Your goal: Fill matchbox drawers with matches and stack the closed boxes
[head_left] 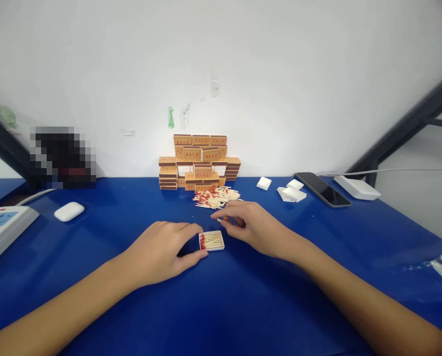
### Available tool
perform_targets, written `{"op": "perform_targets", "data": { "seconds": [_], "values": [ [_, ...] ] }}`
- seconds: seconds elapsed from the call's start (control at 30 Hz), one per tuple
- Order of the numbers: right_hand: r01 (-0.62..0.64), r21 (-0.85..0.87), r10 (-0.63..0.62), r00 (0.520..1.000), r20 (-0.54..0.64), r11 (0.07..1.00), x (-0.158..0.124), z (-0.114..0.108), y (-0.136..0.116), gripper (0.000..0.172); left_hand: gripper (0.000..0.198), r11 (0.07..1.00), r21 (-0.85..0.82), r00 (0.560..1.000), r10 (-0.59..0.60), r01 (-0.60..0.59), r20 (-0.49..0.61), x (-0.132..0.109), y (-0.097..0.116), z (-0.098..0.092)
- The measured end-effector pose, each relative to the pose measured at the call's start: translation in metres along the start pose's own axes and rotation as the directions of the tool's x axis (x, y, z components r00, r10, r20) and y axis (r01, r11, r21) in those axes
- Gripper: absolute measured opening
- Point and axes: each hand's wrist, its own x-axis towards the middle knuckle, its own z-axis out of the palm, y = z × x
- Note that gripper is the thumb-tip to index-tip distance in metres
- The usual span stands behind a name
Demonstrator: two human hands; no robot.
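Note:
A small white matchbox tray full of red-tipped matches lies on the blue table. My left hand grips the tray's left end between thumb and fingers. My right hand rests just right of the tray, fingers curled and pinched near its far right corner; what they hold is too small to make out. Behind it lies a loose heap of red-tipped matches. A stack of tan matchboxes stands against the white wall.
Several white empty trays lie at the right, beside a dark phone and a white charger box. A white earbud case and a power strip lie at the left.

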Motion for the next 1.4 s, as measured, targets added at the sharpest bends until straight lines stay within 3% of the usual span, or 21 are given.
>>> {"op": "perform_targets", "data": {
  "seconds": [0.17, 0.37, 0.57, 0.83, 1.2, 1.4],
  "values": [
    [-0.063, 0.077, 0.068, 0.996, -0.060, 0.995, 0.000, -0.004, -0.003, 0.017, 0.030, 1.000, -0.012, 1.000, -0.002, 0.002, 0.012, -0.001, 0.000, 0.000],
    [-0.141, 0.317, 0.180, 0.979, -0.096, 0.938, 0.000, -0.006, -0.011, 0.012, 0.030, 1.000, -0.010, 1.000, 0.008, -0.008, 0.002, -0.001, -0.001, 0.000],
    [-0.189, 0.455, 0.232, 0.972, -0.040, 0.870, 0.002, -0.006, -0.017, 0.013, 0.032, 1.000, -0.005, 1.000, 0.015, -0.015, -0.021, -0.001, -0.002, 0.002],
    [-0.188, 0.404, 0.219, 0.975, -0.032, 0.895, 0.000, 0.008, -0.012, 0.015, 0.032, 1.000, -0.006, 1.000, 0.013, -0.013, -0.027, -0.002, -0.002, 0.001],
    [-0.260, 0.293, 0.273, 0.962, -0.002, 0.920, -0.003, 0.014, -0.023, 0.011, 0.032, 1.000, -0.004, 0.999, -0.005, 0.005, -0.046, 0.000, -0.003, 0.003],
    [-0.226, 0.203, 0.233, 0.972, -0.014, 0.953, -0.003, 0.020, -0.026, 0.008, 0.032, 1.000, -0.015, 0.999, -0.005, 0.004, -0.047, 0.000, -0.003, 0.002]
  ]
}}
